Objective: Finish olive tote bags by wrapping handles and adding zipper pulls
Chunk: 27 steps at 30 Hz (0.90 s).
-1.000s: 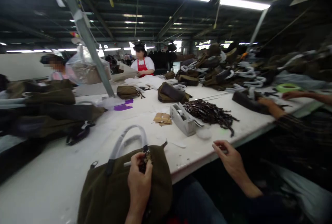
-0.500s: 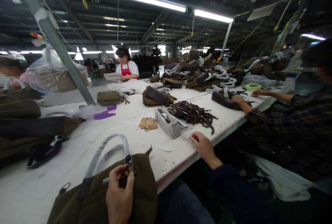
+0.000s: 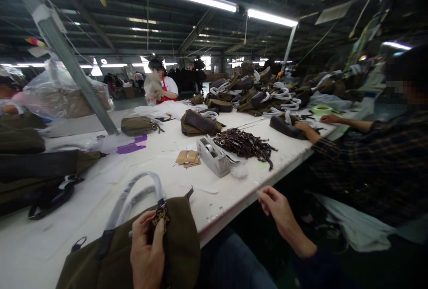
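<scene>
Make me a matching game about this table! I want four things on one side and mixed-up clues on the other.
Things
1. left hand
2. right hand
3. tape dispenser
4. ring-shaped roll

Clues
A. grey, between the brown cards and the dark straps
B. bright green, near another person's hand
C. by the table edge, away from the bag
D. fingers on the charm by the bag's handle

Right pairs: 1-D, 2-C, 3-A, 4-B
</scene>
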Each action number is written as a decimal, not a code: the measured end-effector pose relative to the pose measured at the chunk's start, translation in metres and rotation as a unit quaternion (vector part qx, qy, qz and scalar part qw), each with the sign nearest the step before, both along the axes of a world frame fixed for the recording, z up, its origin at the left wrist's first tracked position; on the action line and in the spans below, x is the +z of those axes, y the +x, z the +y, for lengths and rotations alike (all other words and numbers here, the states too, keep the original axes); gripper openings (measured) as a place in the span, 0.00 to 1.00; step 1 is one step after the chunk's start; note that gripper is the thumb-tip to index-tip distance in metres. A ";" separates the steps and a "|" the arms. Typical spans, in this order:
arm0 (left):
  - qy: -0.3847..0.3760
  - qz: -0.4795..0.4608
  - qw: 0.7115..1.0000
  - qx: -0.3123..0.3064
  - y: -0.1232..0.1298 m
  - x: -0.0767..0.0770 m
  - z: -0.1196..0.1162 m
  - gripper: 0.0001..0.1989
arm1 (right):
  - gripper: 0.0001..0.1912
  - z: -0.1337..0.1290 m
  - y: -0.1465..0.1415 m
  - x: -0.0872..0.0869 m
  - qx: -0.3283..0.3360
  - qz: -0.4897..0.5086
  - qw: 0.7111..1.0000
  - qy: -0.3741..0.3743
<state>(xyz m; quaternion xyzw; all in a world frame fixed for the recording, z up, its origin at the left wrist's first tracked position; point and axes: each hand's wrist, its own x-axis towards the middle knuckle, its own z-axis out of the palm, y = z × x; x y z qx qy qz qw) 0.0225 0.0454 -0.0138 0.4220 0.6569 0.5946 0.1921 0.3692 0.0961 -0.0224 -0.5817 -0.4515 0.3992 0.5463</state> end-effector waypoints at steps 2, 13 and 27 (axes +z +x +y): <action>0.003 -0.004 1.000 0.001 -0.001 -0.003 -0.001 0.19 | 0.15 -0.030 -0.010 0.005 0.006 0.153 0.988 -0.015; -0.023 0.028 0.994 -0.106 -0.015 -0.007 -0.003 0.17 | 0.16 -0.067 -0.126 0.035 0.243 0.201 0.949 -0.017; -0.078 0.008 0.986 -0.148 -0.020 0.002 -0.006 0.24 | 0.04 -0.053 -0.162 0.024 0.330 -0.038 0.943 0.006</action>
